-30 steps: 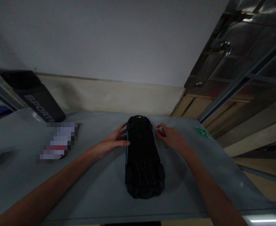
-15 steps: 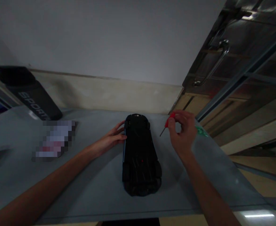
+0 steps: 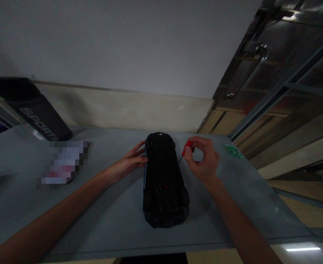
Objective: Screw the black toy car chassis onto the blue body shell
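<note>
"Now, what changes?"

"Right hand [image 3: 204,157]: half a second ago it stands off to the right, screwdriver [image 3: 189,143] lifted clear. At present the shaft slants down to the right edge of the toy car [image 3: 164,172]. I take this as the tool being brought back to the work."

"Contact at the tip?"

"Cannot tell; too fine and dark against the black underside."

"Position of the car?"

"Underside up on the grey table [image 3: 109,223], between the two hands, long axis pointing away from the person. No clear shift noted."

"Finger state, right?"

"Narrow: thumb and forefinger pinch the red handle. Remaining fingers partly hidden."

"And left?"

"Left hand [image 3: 130,163]: fingers loosely spread, thumb and fingertips against the car's left side, not wrapped round it. Posture unchanged. Judgement: a steadying touch."

"Anything nearby?"

"Green packet [image 3: 233,151] lying to the right of the right hand, apart from it; dark bottle [image 3: 44,117] well off to the left."
</note>
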The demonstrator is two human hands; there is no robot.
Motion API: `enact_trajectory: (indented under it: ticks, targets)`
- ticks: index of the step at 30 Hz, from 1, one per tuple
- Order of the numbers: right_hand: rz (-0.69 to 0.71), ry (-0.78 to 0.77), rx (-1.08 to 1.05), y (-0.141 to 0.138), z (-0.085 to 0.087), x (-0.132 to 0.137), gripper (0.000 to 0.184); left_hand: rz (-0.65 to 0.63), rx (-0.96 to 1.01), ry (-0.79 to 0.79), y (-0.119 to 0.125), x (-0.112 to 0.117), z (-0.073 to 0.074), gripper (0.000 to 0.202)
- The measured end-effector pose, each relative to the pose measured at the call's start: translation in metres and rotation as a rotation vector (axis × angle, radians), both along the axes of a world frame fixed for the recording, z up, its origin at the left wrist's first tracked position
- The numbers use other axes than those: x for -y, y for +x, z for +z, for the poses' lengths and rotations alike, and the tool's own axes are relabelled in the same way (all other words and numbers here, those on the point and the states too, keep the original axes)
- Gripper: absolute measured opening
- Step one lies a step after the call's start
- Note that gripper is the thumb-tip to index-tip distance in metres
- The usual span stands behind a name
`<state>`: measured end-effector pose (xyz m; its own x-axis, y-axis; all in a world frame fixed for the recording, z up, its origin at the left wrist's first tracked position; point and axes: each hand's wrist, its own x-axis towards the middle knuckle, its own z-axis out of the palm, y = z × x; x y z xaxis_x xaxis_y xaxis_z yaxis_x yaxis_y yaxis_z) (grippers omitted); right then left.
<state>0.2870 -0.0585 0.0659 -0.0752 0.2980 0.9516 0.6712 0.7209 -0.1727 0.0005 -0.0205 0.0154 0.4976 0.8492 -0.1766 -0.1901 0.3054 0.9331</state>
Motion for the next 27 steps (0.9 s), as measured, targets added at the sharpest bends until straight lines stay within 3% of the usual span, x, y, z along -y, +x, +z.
enact_trajectory:
  ticks: [14,27]
  targets:
    - [0.035,-0.028,0.108,0.0031,0.0002,-0.0034,0.028,0.003,0.005,0.008,0.0010,0.0003,0.0013,0.099]
    - [0.027,-0.124,0.071,0.0015,0.0036,0.0009,0.024,-0.014,0.017,0.010,0.0012,-0.0001,0.0018,0.098]
